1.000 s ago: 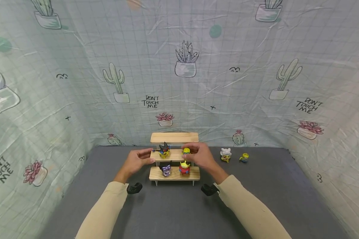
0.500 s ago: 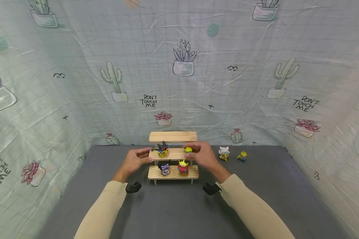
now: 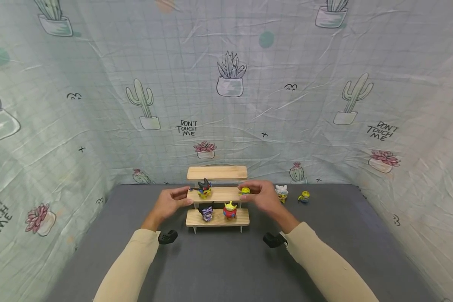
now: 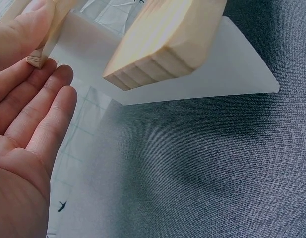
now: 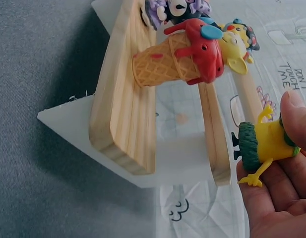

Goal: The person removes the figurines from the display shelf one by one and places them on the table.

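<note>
My left hand (image 3: 167,203) pinches the left end of the middle board of a three-tier wooden display stand (image 3: 222,193), thumb on top and fingertips beneath in the left wrist view. At the board's right end, my right hand (image 3: 263,197) holds a yellow minion figurine (image 5: 272,141) with a green grass skirt between thumb and fingers. Its dark feet point at the board's edge. A black-eared yellow figurine (image 3: 204,189) stands on the middle tier's left. The lowest tier bears a purple-bowed figurine (image 3: 207,214) and a red figurine (image 5: 192,54) with a waffle-cone base.
On the grey tabletop (image 3: 219,264) to the right of the stand are a white-hooded yellow figurine (image 3: 282,193) and a small yellow-and-blue figurine (image 3: 303,197). The top tier (image 3: 217,172) carries no figurine. A cactus-print curtain (image 3: 173,84) hangs behind and at both sides.
My right hand has slid rightward with the minion figurine, from over the middle board to its right end. The left hand keeps its hold. The head view has shifted slightly.
</note>
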Available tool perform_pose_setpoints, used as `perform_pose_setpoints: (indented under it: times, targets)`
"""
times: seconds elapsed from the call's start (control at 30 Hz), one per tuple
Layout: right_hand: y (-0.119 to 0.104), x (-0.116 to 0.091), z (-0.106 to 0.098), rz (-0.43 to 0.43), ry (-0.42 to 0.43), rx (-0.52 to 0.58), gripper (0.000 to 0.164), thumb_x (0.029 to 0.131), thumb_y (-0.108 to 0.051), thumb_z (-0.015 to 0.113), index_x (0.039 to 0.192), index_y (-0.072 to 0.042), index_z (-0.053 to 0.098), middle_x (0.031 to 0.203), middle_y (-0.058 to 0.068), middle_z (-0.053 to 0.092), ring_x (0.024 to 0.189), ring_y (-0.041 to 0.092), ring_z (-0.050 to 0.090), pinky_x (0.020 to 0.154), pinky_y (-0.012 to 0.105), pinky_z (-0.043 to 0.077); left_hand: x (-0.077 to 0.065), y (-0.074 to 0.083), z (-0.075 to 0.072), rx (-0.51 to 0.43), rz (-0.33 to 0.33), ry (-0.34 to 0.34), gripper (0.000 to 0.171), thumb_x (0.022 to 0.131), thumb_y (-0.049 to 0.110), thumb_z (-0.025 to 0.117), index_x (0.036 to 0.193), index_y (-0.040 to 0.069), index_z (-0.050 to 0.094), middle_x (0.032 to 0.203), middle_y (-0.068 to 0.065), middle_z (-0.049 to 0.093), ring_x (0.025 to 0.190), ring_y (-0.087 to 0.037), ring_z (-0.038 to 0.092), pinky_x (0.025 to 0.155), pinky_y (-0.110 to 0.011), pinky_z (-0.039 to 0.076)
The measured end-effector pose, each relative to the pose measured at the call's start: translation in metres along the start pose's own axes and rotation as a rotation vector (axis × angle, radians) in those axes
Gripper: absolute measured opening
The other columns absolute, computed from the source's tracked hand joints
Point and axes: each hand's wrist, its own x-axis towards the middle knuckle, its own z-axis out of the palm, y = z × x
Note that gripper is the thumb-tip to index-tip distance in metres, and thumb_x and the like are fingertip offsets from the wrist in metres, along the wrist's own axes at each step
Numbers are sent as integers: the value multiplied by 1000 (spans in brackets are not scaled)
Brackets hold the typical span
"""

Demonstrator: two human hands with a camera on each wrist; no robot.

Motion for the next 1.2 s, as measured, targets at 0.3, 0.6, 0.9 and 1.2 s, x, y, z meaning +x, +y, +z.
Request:
perform_pose_setpoints:
  times: [0.3,0.6,0.9,1.2]
  targets:
    - [3,-6,-13,7,24,-49,32,93,-2,76,125,-2,75,131,20,73,127,39,67,101,48,61,0,-1,-1,-7,10,7,63,93,16,80,149,1,56,150,-23,58,140,-39,57,108,-46,57]
    - [4,-15,-24,38,39,-77,30,94,-3,75,125,-2,75,129,20,74,124,37,69,103,51,60,-1,0,0,-2,6,1,61,96,14,77,151,1,54,153,-23,54,143,-40,54,110,-48,55]
    - [10,-21,-34,4,23,-72,31,92,-1,76,123,0,75,127,28,72,121,39,71,101,48,61,0,-1,0,-14,11,-7,62,94,17,80,150,2,56,152,-22,56,142,-39,56,109,-46,56]
    - [18,-27,-45,16,30,-119,30,93,-5,76,123,0,75,126,25,73,118,37,72,99,47,62,1,-2,-1,-13,22,-8,62,95,17,79,150,1,55,152,-23,56,141,-40,55,110,-47,56]
